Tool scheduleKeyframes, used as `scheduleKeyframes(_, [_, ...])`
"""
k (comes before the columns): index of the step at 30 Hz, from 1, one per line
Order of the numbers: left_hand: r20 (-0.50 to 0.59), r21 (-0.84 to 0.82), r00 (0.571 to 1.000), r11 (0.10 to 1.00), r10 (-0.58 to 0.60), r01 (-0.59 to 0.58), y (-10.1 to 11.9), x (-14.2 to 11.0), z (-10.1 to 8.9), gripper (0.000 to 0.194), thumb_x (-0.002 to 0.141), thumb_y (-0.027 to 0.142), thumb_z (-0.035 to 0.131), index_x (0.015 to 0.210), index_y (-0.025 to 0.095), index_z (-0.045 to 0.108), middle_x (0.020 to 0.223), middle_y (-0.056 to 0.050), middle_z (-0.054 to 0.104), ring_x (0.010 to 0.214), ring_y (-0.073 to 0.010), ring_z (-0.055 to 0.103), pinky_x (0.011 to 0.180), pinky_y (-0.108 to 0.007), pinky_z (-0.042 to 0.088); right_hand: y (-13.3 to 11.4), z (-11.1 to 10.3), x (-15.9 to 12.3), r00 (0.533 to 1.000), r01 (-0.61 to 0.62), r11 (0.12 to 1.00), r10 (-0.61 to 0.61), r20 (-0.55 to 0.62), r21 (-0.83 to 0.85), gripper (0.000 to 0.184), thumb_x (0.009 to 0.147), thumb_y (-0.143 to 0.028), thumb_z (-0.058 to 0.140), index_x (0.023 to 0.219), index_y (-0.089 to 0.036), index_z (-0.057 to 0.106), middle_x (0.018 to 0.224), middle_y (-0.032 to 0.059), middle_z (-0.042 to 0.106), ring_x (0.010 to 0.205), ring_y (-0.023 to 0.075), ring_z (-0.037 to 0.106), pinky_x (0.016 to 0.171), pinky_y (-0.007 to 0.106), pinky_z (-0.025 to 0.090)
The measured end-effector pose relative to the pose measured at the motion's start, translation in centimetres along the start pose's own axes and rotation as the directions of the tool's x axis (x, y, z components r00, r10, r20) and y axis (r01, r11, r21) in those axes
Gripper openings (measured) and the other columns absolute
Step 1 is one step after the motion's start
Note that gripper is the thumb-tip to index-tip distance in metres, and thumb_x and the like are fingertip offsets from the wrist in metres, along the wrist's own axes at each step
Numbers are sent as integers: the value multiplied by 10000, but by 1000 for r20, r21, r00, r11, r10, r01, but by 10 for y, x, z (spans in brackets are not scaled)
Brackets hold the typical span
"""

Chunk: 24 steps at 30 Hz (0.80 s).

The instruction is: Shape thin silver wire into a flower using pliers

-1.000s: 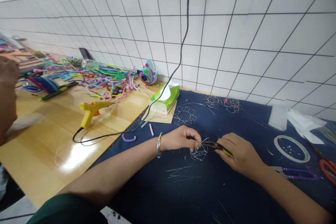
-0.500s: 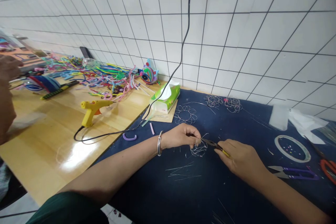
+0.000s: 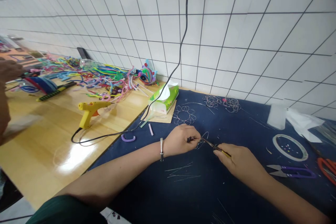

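My left hand (image 3: pixel 181 140) is closed around a small bent-wire piece (image 3: pixel 203 140); thin loops of it stick out to the right of the fingers, and the rest is hidden in the palm. In my right hand (image 3: pixel 235 154) are pliers with yellow handles (image 3: pixel 223 151). Their dark jaws point left and meet the wire beside my left fingertips. Behind the left hand lies a flower-shaped wire ring (image 3: pixel 184 115) on the dark blue cloth (image 3: pixel 194 196). Several straight wire lengths (image 3: pixel 182 173) lie in front of the hands.
Purple thread snips (image 3: pixel 294 172), red-handled scissors (image 3: pixel 327 169) and a clear round dish (image 3: pixel 290 147) lie on the right. At left are a yellow glue gun (image 3: pixel 90 112), its black cord, a green tissue pack (image 3: pixel 165 101) and colourful pipe cleaners (image 3: pixel 105 77). Another person's hand (image 3: pixel 7 73) shows far left.
My left wrist has turned, so the back of the hand now faces up and covers more of the wire piece. The pliers stay at the wire. The view has shifted slightly.
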<state>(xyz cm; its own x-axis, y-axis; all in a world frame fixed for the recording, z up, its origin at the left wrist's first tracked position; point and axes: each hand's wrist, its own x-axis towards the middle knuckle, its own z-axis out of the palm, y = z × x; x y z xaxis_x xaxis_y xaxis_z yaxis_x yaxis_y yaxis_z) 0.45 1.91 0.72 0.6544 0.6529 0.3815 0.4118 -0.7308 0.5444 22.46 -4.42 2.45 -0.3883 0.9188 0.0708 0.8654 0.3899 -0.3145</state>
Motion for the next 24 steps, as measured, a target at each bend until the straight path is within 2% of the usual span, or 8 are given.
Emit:
scheduleKeyframes(3, [-9,4,1000,1000,15,-15,-1,-1,1,141,744,104,480,766,163,605,755,-5,633,724,-110,565,754,-251,429,-1,-1,0,1000,-15,999,15,4,36,268,861,-342,393,690,-227,565,609,-21,591,536,115,551,473,216,349])
scheduleKeyframes(12, [-80,-133,997,991,-19,8,-2,0,3,139,745,87,488,765,149,612,747,-18,620,701,-97,549,699,-218,446,-1,-1,1,998,-55,995,53,20,87,232,856,-358,399,746,-231,558,691,-12,595,615,130,553,547,235,381])
scheduleKeyframes(18, [-99,-112,995,994,-22,10,-5,-2,7,134,778,128,488,813,149,615,777,-36,625,720,-104,561,687,-218,464,-3,-4,1,995,-85,990,79,57,111,278,869,-373,367,715,-226,546,644,-17,573,586,127,532,532,236,360])
scheduleKeyframes(24, [-95,-57,993,996,65,-71,-6,-1,5,139,819,168,476,842,138,610,797,-49,637,758,-113,572,716,-233,470,-5,-5,1,986,-142,983,131,101,112,283,866,-383,364,720,-223,547,662,-13,575,605,133,527,542,241,344])
